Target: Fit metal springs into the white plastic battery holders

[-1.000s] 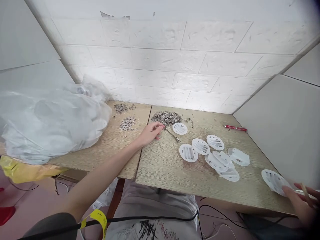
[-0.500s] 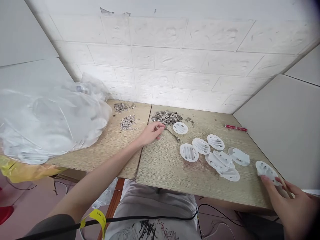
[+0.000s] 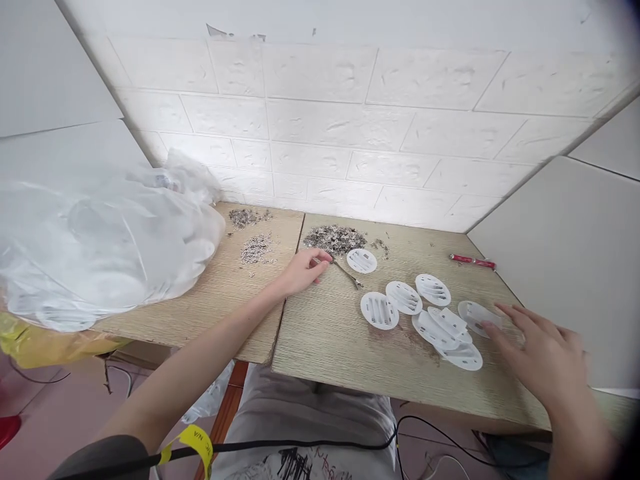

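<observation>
My left hand (image 3: 304,272) rests on the table with its thumb and forefinger pinched on the end of a thin metal tool, which resembles tweezers (image 3: 346,272). A small metal bit shows at the tool's far tip. Just behind lie a heap of small metal clips (image 3: 336,240) and a white slotted disc (image 3: 362,261). My right hand (image 3: 543,357) reaches in from the right, fingers spread and empty. Its fingertips are over or at the edge of a white disc (image 3: 475,315); contact is unclear. Several more white slotted discs (image 3: 380,311) lie to the left, some overlapping.
Two piles of tiny metal parts (image 3: 256,249) lie on the left table. A large clear plastic bag (image 3: 110,247) of white pieces stands beyond them. A red pen-like object (image 3: 473,261) lies near the right panel. A black cable (image 3: 280,445) crosses my lap.
My right hand has let go of the white disc it held at the right edge; that disc is out of sight. The hand has moved left to another disc. My left hand stays put.
</observation>
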The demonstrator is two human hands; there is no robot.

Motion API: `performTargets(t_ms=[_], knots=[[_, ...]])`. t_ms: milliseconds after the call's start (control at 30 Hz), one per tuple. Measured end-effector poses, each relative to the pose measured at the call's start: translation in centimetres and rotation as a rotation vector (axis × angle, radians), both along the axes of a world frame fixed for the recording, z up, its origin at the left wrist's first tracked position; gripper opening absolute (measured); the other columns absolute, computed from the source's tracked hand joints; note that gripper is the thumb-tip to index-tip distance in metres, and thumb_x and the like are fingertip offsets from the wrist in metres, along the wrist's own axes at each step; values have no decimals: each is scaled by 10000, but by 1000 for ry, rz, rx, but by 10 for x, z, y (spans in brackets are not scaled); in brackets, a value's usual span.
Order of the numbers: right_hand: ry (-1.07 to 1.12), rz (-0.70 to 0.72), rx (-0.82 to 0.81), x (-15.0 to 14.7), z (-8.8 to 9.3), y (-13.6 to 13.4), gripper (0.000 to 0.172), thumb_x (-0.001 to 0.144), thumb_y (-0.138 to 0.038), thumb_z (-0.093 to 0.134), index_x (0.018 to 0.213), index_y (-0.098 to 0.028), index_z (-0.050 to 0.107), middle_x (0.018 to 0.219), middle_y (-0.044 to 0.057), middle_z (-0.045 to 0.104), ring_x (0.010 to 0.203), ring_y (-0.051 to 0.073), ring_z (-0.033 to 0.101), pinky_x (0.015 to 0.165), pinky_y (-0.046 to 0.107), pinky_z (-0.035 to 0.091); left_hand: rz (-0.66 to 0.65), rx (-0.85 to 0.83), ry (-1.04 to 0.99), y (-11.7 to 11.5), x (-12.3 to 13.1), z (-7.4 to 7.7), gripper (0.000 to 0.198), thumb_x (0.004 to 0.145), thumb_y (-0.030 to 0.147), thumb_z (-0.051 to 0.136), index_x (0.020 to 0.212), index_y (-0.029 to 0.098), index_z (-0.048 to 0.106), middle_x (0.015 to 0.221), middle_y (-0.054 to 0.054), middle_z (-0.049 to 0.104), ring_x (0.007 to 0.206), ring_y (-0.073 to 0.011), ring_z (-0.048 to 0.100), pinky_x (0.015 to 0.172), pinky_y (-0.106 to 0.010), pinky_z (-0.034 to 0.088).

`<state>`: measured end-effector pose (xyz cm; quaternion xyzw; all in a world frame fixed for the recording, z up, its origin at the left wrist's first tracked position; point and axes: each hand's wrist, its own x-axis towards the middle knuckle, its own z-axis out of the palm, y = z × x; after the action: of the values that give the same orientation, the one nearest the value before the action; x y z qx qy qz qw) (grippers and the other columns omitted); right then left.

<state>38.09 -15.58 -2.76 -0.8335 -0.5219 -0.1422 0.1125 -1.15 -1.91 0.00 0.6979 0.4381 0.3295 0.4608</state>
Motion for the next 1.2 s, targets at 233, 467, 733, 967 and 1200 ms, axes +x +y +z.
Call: performTargets(t_ms=[233, 467, 733, 967, 1200], knots=[[261, 85, -41, -14, 5, 10, 394, 711, -477, 474, 1048, -346, 630, 1136, 148, 640, 1079, 364, 551, 800, 511, 391, 7, -9, 0, 1, -1, 0, 197, 841, 311, 552, 944, 170, 641, 966, -57, 633, 622, -90, 586, 561, -222, 494], [297, 130, 47, -47, 8, 8, 338, 707, -446, 501, 979, -288, 624, 967, 138, 639, 988, 329, 595, 830, 446, 447, -4, 7, 13, 2, -1, -2, 196, 855, 298, 535, 966, 167, 630, 982, -67, 628, 622, -92, 582, 573, -243, 510], [403, -66, 425, -73, 48, 15, 372, 705, -456, 617, 995, -231, 671, 1002, 149, 666, 926, 307, 624, 801, 456, 458, -2, 50, -66, 4, 1, -4, 224, 852, 267, 535, 1031, 159, 617, 1073, -98, 619, 809, -141, 582, 584, -234, 508], [1225, 446, 394, -183, 81, 53, 323, 739, -429, 666, 962, -197, 653, 942, 64, 663, 807, 172, 595, 692, 308, 456, -198, -51, -383, 3, 0, 5, 535, 850, 449, 577, 1331, 231, 494, 1274, -141, 554, 986, -199, 586, 699, -283, 546], [1247, 862, 98, -248, 65, 110, 333, 859, -501, 534, 807, -180, 607, 747, 4, 594, 688, 132, 521, 634, 270, 388, -104, -147, -662, 12, -14, 11, 377, 771, 447, 684, 1005, 151, 693, 937, -95, 682, 761, -151, 622, 605, -251, 500]])
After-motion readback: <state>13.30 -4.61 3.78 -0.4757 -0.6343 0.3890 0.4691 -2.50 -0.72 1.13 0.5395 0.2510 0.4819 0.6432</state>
